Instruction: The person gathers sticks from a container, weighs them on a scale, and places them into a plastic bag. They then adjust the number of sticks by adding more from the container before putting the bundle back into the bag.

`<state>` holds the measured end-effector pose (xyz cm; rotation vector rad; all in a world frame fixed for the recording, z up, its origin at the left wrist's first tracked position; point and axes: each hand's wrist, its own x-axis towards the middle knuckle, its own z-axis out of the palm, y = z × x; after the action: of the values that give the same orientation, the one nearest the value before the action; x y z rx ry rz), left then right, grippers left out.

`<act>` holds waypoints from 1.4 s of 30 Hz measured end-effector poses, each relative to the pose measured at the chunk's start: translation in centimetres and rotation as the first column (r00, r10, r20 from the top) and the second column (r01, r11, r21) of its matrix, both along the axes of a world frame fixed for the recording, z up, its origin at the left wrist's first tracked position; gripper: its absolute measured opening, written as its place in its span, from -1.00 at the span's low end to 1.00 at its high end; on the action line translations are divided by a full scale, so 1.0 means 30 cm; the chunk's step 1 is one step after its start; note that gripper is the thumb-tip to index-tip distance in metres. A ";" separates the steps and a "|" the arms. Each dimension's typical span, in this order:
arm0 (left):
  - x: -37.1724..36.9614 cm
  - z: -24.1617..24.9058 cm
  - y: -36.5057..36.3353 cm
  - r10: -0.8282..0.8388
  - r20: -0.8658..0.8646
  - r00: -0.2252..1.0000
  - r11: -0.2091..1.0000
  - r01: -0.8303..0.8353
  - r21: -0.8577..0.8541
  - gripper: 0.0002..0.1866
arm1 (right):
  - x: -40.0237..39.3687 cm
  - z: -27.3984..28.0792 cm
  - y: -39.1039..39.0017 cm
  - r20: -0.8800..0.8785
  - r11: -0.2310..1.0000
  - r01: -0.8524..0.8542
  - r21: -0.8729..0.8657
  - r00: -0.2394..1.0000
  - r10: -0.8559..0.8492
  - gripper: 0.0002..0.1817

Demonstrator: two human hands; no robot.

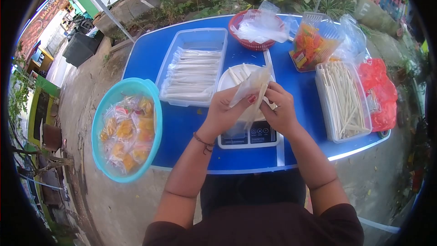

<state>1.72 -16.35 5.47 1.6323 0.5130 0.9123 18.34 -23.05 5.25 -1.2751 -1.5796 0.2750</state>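
Above a white digital scale, my two hands are close together. My left hand pinches a clear plastic bag by its side. Pale sticks stand upright at the bag, and my right hand has its fingers closed around them. The lower end of the bag hangs over the scale's front panel. More pale sticks lie on the scale's round plate, partly hidden behind my hands. How far the sticks are inside the bag cannot be made out.
On the blue table are a clear tray of bagged sticks, a red basket of plastic bags, a container of colourful packets, a box of loose sticks and red plastic. A turquoise basin holds bagged yellow food.
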 end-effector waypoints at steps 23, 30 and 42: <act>-0.003 -0.007 0.042 -0.005 0.069 0.998 0.990 0.015 -0.141 -0.78 | 0.013 0.005 0.014 -0.026 0.997 0.030 0.068 0.999 -0.028 -0.90; -0.010 0.026 0.027 0.003 0.015 1.000 0.985 -0.001 -0.170 -0.75 | 0.027 -0.007 0.015 -0.221 0.983 0.136 0.120 0.969 -0.107 -0.90; 0.003 0.025 0.004 -0.087 -0.301 0.950 0.995 0.069 -0.067 -0.69 | 0.086 0.013 0.013 -0.566 0.931 0.247 0.268 0.823 -0.055 -0.79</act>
<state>1.80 -16.23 6.23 1.7385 0.6732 0.5844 20.91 -22.66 5.66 -0.9374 -0.9664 0.2344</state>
